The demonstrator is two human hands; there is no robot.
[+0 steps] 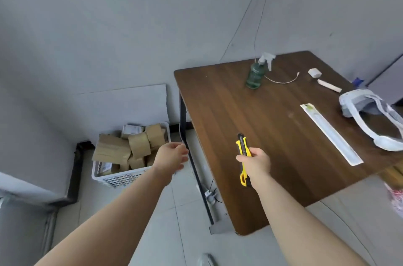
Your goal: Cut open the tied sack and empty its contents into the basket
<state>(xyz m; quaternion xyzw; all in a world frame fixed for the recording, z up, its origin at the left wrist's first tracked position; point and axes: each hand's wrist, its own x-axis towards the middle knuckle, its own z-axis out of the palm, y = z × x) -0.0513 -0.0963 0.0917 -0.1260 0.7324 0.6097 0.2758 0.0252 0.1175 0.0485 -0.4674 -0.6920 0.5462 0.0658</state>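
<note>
A white slatted basket [122,177] stands on the floor left of the table, filled with several brown cardboard boxes [139,145]. My right hand [255,162] grips a yellow and black utility knife [242,145] above the near left part of the wooden table [229,111], its tip pointing away from me. My left hand [172,157] hovers between the basket and the table's dark leg [183,122], fingers loosely curved and holding nothing. A thin pale cord hangs beside its fingertips. No sack shows in this view.
On the table stand a green spray bottle [255,76], a long flat white packet [331,133], a white and grey headset-like object [368,113], a small white block [315,72] and a pale stick [329,86]. A plug and cables [210,196] lie by the table foot.
</note>
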